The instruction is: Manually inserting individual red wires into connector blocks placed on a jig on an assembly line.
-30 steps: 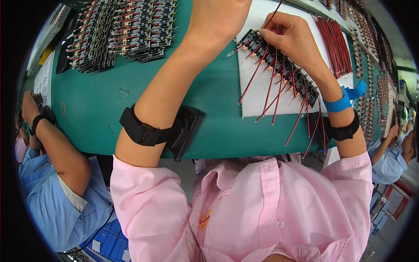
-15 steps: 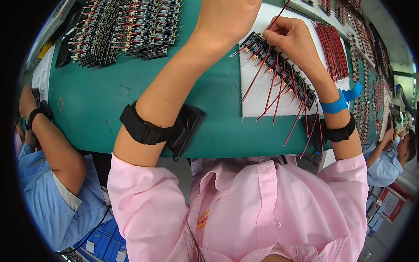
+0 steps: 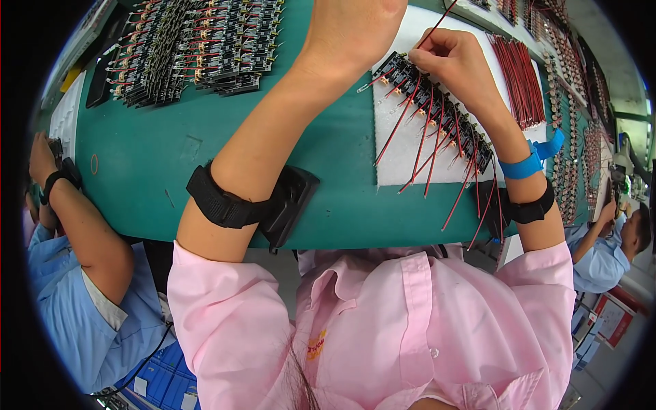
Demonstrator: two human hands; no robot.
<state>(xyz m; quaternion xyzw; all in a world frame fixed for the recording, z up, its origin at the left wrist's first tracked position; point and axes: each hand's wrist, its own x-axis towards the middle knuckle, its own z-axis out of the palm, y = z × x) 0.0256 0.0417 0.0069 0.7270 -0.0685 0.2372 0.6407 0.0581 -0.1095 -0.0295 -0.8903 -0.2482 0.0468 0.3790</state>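
A row of small black circuit boards [image 3: 437,113] with red wires lies on a white foam pad [image 3: 410,160] on the green bench. My right hand [image 3: 454,61] pinches a thin red wire [image 3: 437,24] over the far end of the row. My left hand [image 3: 355,27] reaches past the top edge of the view, its fingers hidden, right beside the same end of the row. Both forearms wear black wrist bands; the right one also has a blue strap [image 3: 529,164].
Several finished boards with wires are piled at the far left of the green bench [image 3: 157,137]. A bundle of loose red wires [image 3: 523,78] lies right of the pad. A person in blue sits at my left [image 3: 75,273], another at my right [image 3: 615,239].
My right hand has stayed on the far end of the row with the wire. The view has shifted slightly, and my left hand sits a little higher in it.
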